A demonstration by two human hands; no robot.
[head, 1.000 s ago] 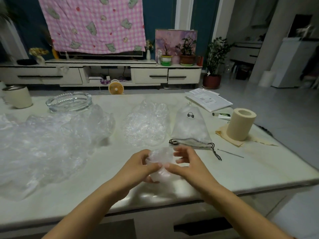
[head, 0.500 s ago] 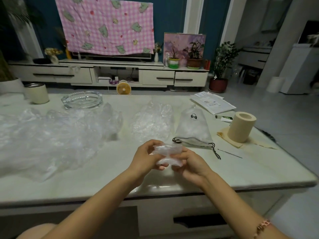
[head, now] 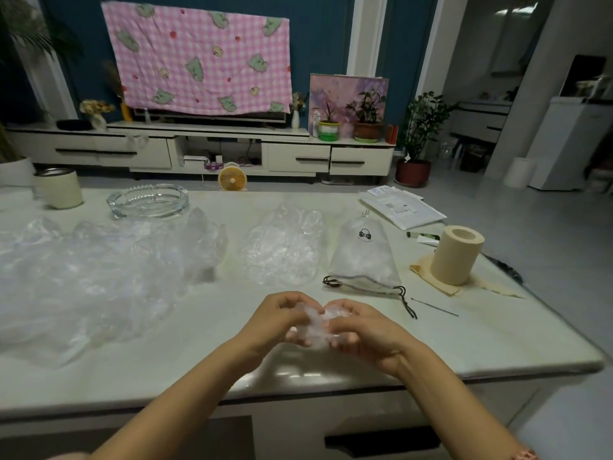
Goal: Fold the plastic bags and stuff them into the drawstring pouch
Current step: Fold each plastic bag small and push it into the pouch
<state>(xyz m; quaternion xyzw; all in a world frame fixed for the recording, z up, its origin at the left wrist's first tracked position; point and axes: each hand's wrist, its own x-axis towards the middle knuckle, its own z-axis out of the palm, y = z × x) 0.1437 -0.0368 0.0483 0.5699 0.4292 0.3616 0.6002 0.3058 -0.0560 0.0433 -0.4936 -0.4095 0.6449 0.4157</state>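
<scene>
Plastic bag (head: 313, 327), drawstring pouch (head: 363, 257) beyond, roll (head: 456, 254) beside

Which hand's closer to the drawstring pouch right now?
Right. The right hand is just on the near side of the drawstring pouch, by its mouth; the left hand is farther left, gripping the same plastic bag.

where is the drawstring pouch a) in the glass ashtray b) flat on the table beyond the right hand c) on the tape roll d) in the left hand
b: the drawstring pouch lies flat on the table beyond the right hand; both it and the left hand hold only a scrunched plastic bag.
</scene>
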